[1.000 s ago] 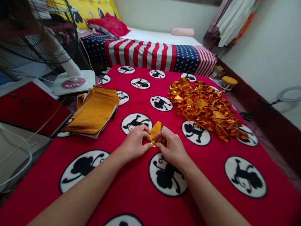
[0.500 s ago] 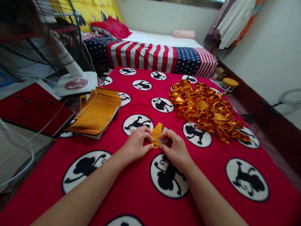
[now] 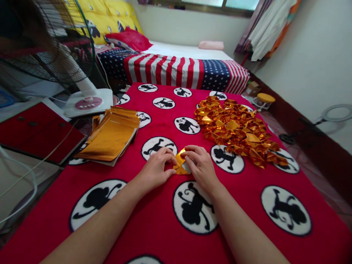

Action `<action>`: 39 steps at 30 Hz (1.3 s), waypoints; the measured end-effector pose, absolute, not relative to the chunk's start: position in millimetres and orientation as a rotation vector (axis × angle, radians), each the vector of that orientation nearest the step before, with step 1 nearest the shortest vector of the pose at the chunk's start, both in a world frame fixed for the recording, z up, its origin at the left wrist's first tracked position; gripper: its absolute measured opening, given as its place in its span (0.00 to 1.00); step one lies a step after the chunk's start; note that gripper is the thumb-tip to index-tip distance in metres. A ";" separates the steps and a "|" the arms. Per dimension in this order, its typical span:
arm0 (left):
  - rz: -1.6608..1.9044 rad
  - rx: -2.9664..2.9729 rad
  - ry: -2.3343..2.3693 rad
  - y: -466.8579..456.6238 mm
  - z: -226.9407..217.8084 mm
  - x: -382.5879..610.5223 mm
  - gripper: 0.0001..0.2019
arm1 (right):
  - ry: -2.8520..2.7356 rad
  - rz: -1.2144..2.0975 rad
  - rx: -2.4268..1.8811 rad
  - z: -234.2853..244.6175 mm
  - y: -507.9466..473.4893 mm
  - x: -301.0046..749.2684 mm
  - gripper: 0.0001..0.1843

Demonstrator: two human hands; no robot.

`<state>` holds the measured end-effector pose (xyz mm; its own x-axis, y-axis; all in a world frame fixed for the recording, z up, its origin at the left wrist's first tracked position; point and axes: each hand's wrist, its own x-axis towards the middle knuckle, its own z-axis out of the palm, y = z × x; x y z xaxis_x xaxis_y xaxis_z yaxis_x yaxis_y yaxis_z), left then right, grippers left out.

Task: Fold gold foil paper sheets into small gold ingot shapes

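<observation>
Right grip [image 3: 202, 168] on foil [image 3: 180, 165], heap [image 3: 236, 128] near

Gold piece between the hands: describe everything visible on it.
The gold foil piece is small, shiny, metallic-looking paper, creased into a pointed, partly folded shape, a pale underside showing at its lower right. It lies on the red blanket. The left hand pinches its left side; the right hand presses its right side and top.
</observation>
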<state>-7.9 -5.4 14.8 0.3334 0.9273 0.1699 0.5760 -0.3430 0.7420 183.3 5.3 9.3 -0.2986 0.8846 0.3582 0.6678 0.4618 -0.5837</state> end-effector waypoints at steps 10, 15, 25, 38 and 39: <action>0.809 2.076 1.545 8.4 12.9 -18.8 0.05 | -2.008 0.311 -1.415 13.4 -7.4 183.1 0.08; 0.816 2.085 1.552 11.8 11.9 -21.5 0.06 | -1.955 0.314 -1.418 9.9 -4.0 183.4 0.07; 0.830 2.139 1.430 11.7 14.2 -19.7 0.07 | -2.037 0.269 -1.427 10.7 4.7 183.5 0.12; 0.874 2.150 1.455 3.9 10.8 -12.3 0.11 | -1.914 0.448 -1.512 7.8 -2.8 191.2 0.04; 0.876 2.151 1.460 2.9 10.6 -11.3 0.10 | -1.926 0.454 -1.528 8.8 -4.2 191.5 0.04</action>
<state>-11.3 2.9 10.6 0.2599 0.9257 0.2749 0.6781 -0.3777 0.6305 191.5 -4.2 8.8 -0.1282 0.9568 0.2610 0.7394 0.2677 -0.6178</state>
